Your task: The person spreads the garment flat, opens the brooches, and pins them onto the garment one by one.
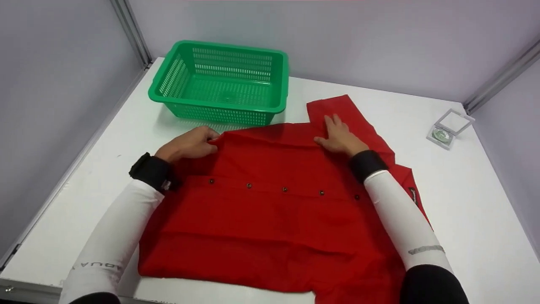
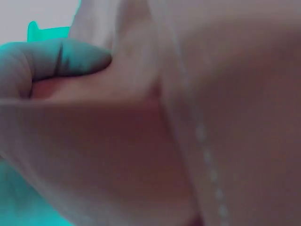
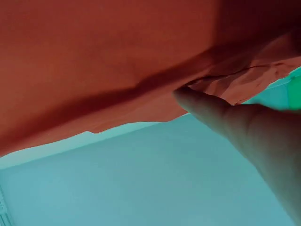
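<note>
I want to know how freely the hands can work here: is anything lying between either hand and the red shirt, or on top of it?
Nothing visible does. The left hand grips the red shirt at its far left edge, and the right hand rests on its far edge. The green basket stands just beyond the shirt, not on it.

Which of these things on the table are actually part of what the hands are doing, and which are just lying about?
In use:
red shirt, spread flat on the table
left hand, gripping its far edge
right hand, resting flat near the sleeve

Lying about:
green basket, beyond the shirt
small clear case, open, at the right
white table
</note>
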